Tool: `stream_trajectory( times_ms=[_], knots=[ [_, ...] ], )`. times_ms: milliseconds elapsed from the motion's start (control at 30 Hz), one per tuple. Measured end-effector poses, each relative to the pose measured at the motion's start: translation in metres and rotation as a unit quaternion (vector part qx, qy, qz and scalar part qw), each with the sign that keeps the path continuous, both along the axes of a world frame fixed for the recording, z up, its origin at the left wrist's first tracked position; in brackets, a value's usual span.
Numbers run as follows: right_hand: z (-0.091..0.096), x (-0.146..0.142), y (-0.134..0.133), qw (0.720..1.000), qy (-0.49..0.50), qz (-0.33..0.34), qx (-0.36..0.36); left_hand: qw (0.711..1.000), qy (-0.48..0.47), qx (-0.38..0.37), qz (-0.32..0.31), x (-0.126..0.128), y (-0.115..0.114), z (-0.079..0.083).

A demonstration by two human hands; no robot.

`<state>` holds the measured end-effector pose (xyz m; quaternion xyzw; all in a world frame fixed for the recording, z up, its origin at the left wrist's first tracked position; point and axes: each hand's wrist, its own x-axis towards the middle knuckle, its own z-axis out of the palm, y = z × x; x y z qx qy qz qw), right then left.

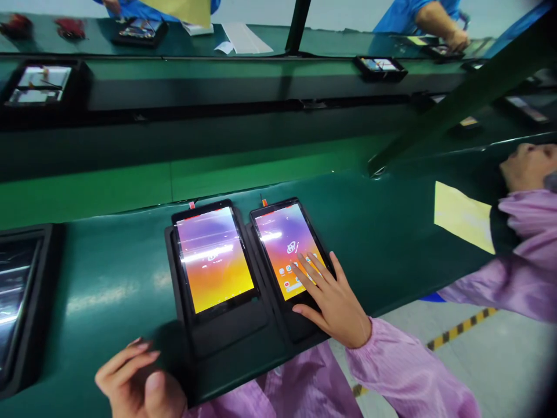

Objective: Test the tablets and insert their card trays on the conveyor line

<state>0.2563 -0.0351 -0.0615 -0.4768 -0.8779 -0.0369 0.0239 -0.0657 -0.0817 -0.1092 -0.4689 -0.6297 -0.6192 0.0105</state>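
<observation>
Two lit tablets lie side by side in a black tray (226,334) on the green belt. My right hand (333,299) rests open on the lower part of the right tablet (287,247), fingers spread over its app icons. The left tablet (213,258) shows an orange and purple screen under a glossy film. My left hand (134,380) sits at the near edge of the belt, left of the tray, fingers loosely curled with nothing seen in them.
Another black tray (20,296) lies at the far left. A co-worker in a pink sleeve (522,261) leans in at right beside a yellow paper (461,215). More trays with devices and people in blue are along the far belts.
</observation>
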Motion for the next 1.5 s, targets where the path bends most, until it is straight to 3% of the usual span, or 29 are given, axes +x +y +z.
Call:
stream_trajectory(
  times_ms=[100, 200, 300, 567, 667, 767, 867, 1000, 1167, 1300, 1400, 1500],
  knots=[
    [0.002, 0.001, -0.005, 1.0, 0.0, -0.004, -0.005, 0.992, -0.113, 0.063, 0.0, 0.008, 0.013, -0.003],
    [0.004, 0.0, -0.007, 1.0, 0.002, -0.01, -0.008, 0.985, -0.172, -0.018, -0.024, 0.009, 0.021, -0.002],
    [0.005, -0.001, -0.008, 1.0, 0.007, -0.014, -0.01, 0.981, -0.183, -0.059, -0.022, 0.006, 0.022, -0.001],
    [0.011, -0.003, -0.007, 0.998, 0.059, -0.013, 0.003, 0.976, -0.211, -0.044, -0.018, 0.001, 0.02, -0.009],
    [0.014, -0.016, 0.0, 0.988, 0.126, -0.079, 0.045, 0.977, -0.208, -0.04, -0.018, -0.001, 0.02, -0.012],
    [0.012, -0.04, 0.018, 0.963, 0.15, -0.209, 0.075, 0.979, -0.198, -0.044, -0.009, 0.0, 0.019, -0.011],
    [0.007, -0.067, 0.038, 0.941, 0.139, -0.305, 0.054, 0.976, -0.205, -0.073, -0.007, 0.001, 0.019, -0.008],
    [0.001, -0.098, 0.048, 0.926, 0.123, -0.357, 0.014, 0.976, -0.207, -0.074, -0.009, -0.001, 0.019, -0.008],
    [-0.002, -0.125, 0.037, 0.934, 0.115, -0.338, -0.01, 0.983, -0.165, -0.082, -0.006, -0.006, 0.019, -0.014],
    [0.002, -0.129, 0.03, 0.941, 0.109, -0.321, -0.019, 0.985, -0.115, -0.127, 0.001, -0.004, 0.017, -0.012],
    [0.009, -0.121, 0.022, 0.955, 0.117, -0.269, -0.041, 0.983, -0.124, -0.134, -0.008, -0.002, 0.019, -0.004],
    [0.01, -0.102, -0.001, 0.96, 0.128, -0.247, -0.022, 0.988, -0.124, -0.093, -0.003, -0.002, 0.035, 0.013]
  ],
)
